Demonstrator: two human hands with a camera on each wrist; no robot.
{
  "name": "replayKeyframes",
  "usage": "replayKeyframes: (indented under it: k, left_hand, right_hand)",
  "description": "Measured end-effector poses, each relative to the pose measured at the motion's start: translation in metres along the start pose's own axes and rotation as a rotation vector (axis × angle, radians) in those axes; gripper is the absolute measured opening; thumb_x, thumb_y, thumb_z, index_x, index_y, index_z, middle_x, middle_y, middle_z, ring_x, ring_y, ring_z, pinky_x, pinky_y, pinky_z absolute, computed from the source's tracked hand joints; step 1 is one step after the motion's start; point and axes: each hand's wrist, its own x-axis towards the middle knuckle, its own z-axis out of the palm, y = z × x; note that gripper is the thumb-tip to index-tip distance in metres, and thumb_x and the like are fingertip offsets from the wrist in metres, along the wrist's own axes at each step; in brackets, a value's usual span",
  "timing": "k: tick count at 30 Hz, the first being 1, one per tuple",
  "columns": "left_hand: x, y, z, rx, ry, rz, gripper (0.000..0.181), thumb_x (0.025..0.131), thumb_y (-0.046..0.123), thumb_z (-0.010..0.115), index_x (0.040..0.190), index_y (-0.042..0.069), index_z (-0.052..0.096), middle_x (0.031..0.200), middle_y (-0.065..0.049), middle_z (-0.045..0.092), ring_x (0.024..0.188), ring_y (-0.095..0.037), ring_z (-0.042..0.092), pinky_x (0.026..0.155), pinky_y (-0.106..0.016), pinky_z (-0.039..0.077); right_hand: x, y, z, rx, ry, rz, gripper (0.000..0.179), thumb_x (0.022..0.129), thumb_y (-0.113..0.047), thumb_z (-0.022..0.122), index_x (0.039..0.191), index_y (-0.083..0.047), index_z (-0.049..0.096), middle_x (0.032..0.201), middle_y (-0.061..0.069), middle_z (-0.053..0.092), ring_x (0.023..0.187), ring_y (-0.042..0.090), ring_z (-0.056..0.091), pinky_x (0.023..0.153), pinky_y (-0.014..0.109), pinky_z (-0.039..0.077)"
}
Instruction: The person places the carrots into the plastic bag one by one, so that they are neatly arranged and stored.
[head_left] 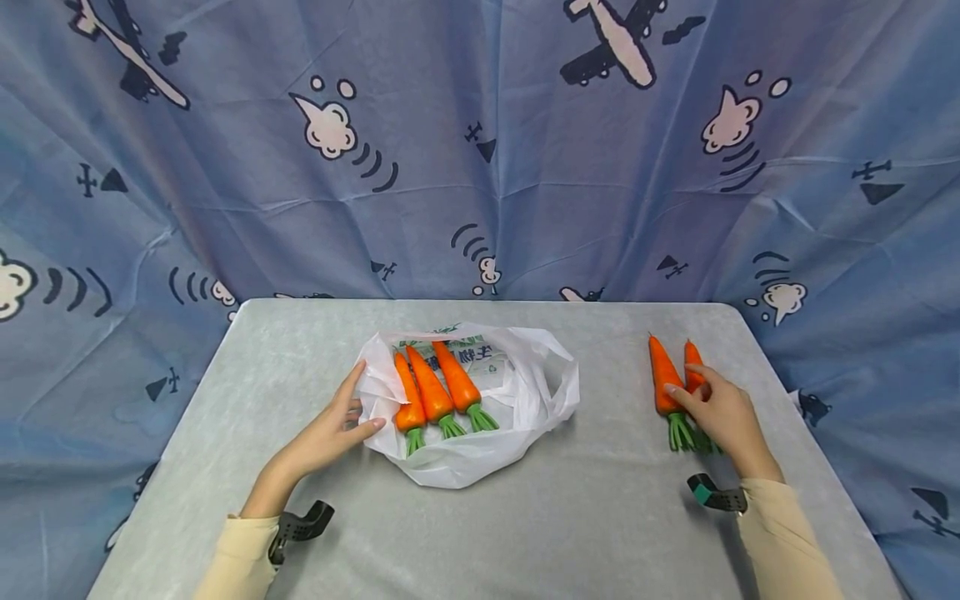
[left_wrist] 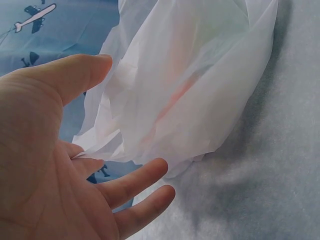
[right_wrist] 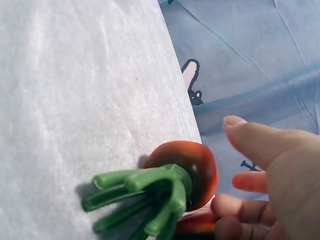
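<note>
A white plastic bag (head_left: 480,467) lies with its mouth spread, and three orange carrots (head_left: 429,387) with green stems show inside it. My left hand (head_left: 330,425) is at the bag's left rim, thumb and fingers apart; in the left wrist view the film (left_wrist: 185,100) reaches the fingers while the thumb stands away from them. Two more carrots lie at the right, one on the left (head_left: 662,371) and another (head_left: 692,357) partly hidden by my right hand (head_left: 723,412). That hand's thumb and fingers are spread over them. A stem end (right_wrist: 182,170) shows beside its fingers in the right wrist view.
The carrots and bag lie on a pale grey table (head_left: 585,517). A blue curtain (head_left: 480,150) printed with planes and clouds hangs behind the table and along its sides. Each wrist wears a black strap device (head_left: 300,525).
</note>
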Motion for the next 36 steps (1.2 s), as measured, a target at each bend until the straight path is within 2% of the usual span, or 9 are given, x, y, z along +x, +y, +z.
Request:
replayKeyframes:
  k: [5,10,13,17,20,23,31,36]
  left_hand:
    - [0.001,0.0,0.0,0.001,0.004,0.0,0.096,0.096,0.038,0.064,0.16,0.025,-0.005,0.159,-0.029,0.02,0.127,-0.048,0.052,0.101,-0.055,0.05]
    - [0.0,0.0,-0.001,0.013,0.008,0.013,0.095,0.096,0.038,0.064,0.16,0.022,-0.005,0.157,-0.032,0.022,0.125,-0.049,0.053,0.1,-0.056,0.05]
    - [0.0,0.001,-0.001,0.013,0.008,0.015,0.095,0.096,0.038,0.064,0.16,0.021,-0.005,0.158,-0.032,0.02,0.125,-0.049,0.053,0.1,-0.056,0.05]
    - [-0.001,0.002,-0.001,0.013,0.006,0.01,0.095,0.096,0.039,0.063,0.16,0.021,-0.005,0.159,-0.031,0.018,0.126,-0.049,0.052,0.1,-0.055,0.05]
    - [-0.001,0.002,-0.001,0.014,0.006,0.009,0.095,0.096,0.039,0.063,0.16,0.022,-0.005,0.159,-0.03,0.018,0.127,-0.049,0.052,0.1,-0.055,0.05]
    - [-0.001,0.001,0.0,0.011,0.005,0.011,0.096,0.096,0.039,0.063,0.16,0.022,-0.005,0.159,-0.03,0.017,0.127,-0.049,0.052,0.1,-0.056,0.05]
    - [-0.001,0.0,0.0,0.001,0.008,0.004,0.096,0.096,0.039,0.064,0.16,0.022,-0.005,0.157,-0.03,0.022,0.126,-0.048,0.053,0.101,-0.055,0.05]
    - [-0.002,-0.001,0.0,-0.006,0.011,-0.004,0.097,0.095,0.04,0.065,0.16,0.024,-0.005,0.157,-0.029,0.023,0.127,-0.047,0.053,0.101,-0.055,0.049]
  right_hand:
    - [0.001,-0.003,0.001,-0.062,-0.024,-0.008,0.073,0.093,-0.054,0.062,0.135,0.005,0.051,0.069,0.006,0.05,0.056,0.017,0.045,0.048,0.028,0.033]
    - [0.001,-0.009,0.001,-0.116,-0.054,-0.015,0.079,0.09,-0.056,0.065,0.137,0.005,0.05,0.071,0.006,0.052,0.061,0.019,0.047,0.054,0.028,0.032]
    - [0.001,-0.013,0.002,-0.137,-0.066,-0.013,0.082,0.088,-0.057,0.066,0.138,0.006,0.049,0.071,0.006,0.055,0.062,0.02,0.05,0.054,0.029,0.036]
    - [0.002,-0.018,0.003,-0.164,-0.079,-0.011,0.085,0.087,-0.058,0.067,0.14,0.006,0.048,0.072,0.009,0.06,0.065,0.025,0.056,0.057,0.039,0.045]
    - [0.003,-0.021,0.005,-0.179,-0.089,-0.008,0.088,0.086,-0.06,0.067,0.141,0.006,0.048,0.076,0.014,0.065,0.07,0.031,0.06,0.063,0.049,0.05]
    - [0.004,-0.023,0.007,-0.189,-0.097,-0.016,0.089,0.084,-0.06,0.069,0.14,0.006,0.048,0.082,0.017,0.068,0.074,0.034,0.063,0.066,0.052,0.05]
    - [0.005,-0.028,0.012,-0.22,-0.119,-0.021,0.092,0.082,-0.058,0.071,0.141,0.008,0.047,0.102,0.028,0.07,0.076,0.035,0.065,0.059,0.046,0.049]
    - [0.007,-0.031,0.014,-0.23,-0.137,-0.037,0.089,0.083,-0.055,0.072,0.138,0.01,0.048,0.112,0.031,0.067,0.08,0.037,0.064,0.065,0.05,0.05]
